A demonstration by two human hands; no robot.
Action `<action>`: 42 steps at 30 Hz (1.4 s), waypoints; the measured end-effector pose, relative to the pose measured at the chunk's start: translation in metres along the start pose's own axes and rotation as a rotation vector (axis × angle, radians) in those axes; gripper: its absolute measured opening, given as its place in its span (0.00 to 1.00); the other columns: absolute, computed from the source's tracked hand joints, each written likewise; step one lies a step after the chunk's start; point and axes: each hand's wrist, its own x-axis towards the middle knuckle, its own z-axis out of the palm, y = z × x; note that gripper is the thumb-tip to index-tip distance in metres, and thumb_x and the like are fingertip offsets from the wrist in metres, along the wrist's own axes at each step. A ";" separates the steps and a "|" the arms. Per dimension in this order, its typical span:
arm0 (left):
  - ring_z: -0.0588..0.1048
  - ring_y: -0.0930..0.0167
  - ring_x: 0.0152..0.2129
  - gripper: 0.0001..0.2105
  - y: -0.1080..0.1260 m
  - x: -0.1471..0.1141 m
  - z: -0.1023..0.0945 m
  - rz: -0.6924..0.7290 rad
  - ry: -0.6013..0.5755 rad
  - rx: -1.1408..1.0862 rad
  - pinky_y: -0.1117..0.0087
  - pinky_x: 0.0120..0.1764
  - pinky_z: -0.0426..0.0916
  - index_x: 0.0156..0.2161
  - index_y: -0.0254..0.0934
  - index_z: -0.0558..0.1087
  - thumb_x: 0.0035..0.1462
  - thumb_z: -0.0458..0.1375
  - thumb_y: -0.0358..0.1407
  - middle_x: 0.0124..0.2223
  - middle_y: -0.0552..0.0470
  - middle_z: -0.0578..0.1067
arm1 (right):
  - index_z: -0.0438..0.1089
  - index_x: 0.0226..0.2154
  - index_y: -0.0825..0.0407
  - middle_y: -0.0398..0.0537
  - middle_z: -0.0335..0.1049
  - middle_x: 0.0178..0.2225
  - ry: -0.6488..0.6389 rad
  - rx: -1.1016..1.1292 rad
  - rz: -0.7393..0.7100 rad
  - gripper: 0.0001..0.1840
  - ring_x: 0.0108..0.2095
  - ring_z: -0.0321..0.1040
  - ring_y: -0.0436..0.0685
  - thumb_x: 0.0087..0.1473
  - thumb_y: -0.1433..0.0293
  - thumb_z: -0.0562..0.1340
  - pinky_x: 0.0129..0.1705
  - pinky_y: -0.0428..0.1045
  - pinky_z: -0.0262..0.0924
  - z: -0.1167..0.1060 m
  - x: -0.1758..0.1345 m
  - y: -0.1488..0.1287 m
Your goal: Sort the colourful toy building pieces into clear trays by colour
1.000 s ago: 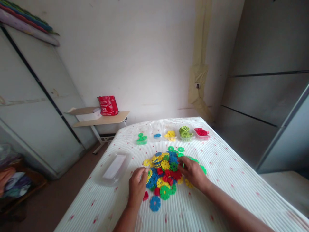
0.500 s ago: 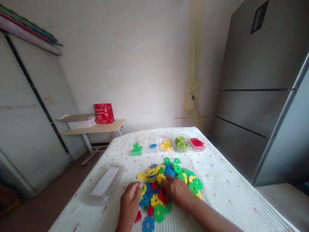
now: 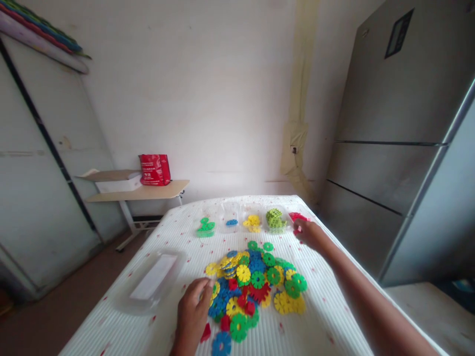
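A heap of flat, notched plastic disc pieces (image 3: 257, 279) in blue, yellow, green and red lies on the table before me. My left hand (image 3: 193, 307) rests at the heap's left edge, its fingers loosely curled, thumb a little apart, with nothing visible in it. My right hand (image 3: 311, 234) reaches far forward to the clear tub of red pieces (image 3: 296, 216) at the right end of the row. Its fingers are closed on a red plastic piece (image 3: 297, 231), mostly covered by the fingertips. The hand hides part of that tub.
Other clear tubs in the row hold green pieces (image 3: 206, 226), blue pieces (image 3: 232, 222), yellow pieces (image 3: 253, 222) and light-green pieces (image 3: 275, 218). On the left lies a clear plastic lid (image 3: 122, 302) with a white strip. A grey refrigerator (image 3: 371, 163) stands at the right.
My right hand has moved from the heap forward and right to the red tub, carrying a red piece. My left hand stays beside the heap. The view has shifted slightly.
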 end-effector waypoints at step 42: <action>0.76 0.68 0.33 0.12 0.005 0.015 0.000 -0.028 0.006 0.054 0.69 0.37 0.70 0.34 0.36 0.75 0.51 0.51 0.39 0.34 0.48 0.78 | 0.68 0.31 0.52 0.49 0.72 0.32 0.127 0.131 -0.065 0.14 0.32 0.68 0.54 0.50 0.70 0.49 0.34 0.46 0.55 0.090 -0.039 0.040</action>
